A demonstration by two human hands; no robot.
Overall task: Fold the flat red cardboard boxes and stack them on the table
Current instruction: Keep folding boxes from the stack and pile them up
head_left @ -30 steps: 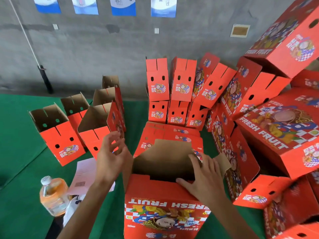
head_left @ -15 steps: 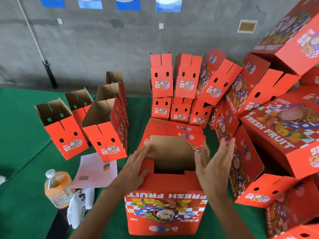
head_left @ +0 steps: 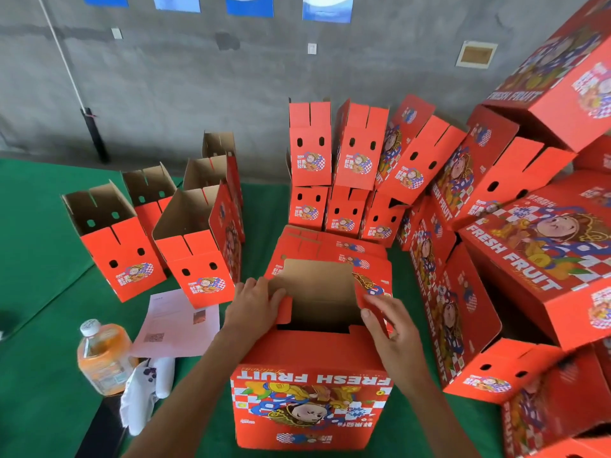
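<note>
**One box half folded, many already stacked**

Head view: the left hand (head_left: pixel 254 305) and right hand (head_left: pixel 390 328) each pinch a side flap of the open box (head_left: pixel 310 385) on the table (head_left: pixel 39 246). Beyond the grip lie flat boxes (head_left: pixel 334 249), unfolded; folded boxes (head_left: pixel 357 166) stand beyond and beside.

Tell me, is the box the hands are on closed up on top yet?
Not yet. The box is open on top: its brown inside shows, while the left hand and right hand hold the side flaps.
</note>
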